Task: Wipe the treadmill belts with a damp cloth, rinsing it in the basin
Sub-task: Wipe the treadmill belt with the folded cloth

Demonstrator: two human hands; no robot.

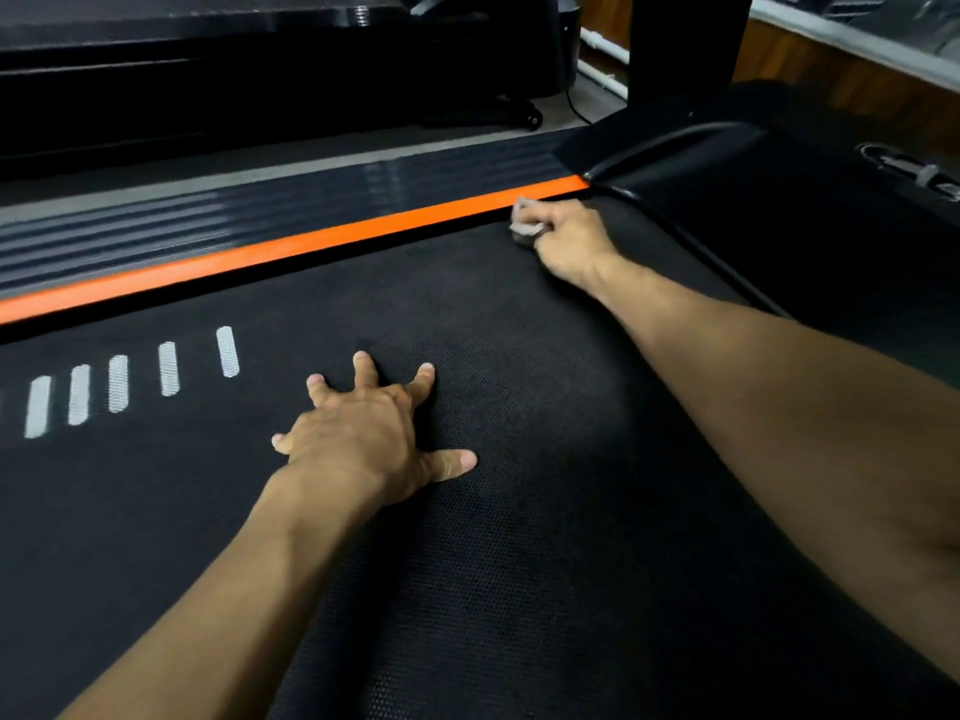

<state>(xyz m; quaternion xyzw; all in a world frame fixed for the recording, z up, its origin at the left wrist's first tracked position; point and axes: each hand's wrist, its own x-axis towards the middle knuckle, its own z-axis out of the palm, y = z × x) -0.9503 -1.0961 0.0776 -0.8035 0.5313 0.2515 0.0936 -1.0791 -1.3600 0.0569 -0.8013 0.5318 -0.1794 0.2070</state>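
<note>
The black textured treadmill belt (519, 511) fills most of the view, with several white dashes printed on it at the left. My left hand (371, 439) lies flat on the belt with its fingers spread. My right hand (563, 239) reaches to the belt's far corner and grips a small grey cloth (524, 220), pressing it against the belt beside the orange strip (291, 246). Most of the cloth is hidden under my fingers. No basin is in view.
A ribbed grey side rail (260, 210) runs beyond the orange strip. The black motor cover (779, 189) and an upright post (685, 44) stand at the far right. Another dark machine (208, 70) sits behind, across a strip of floor.
</note>
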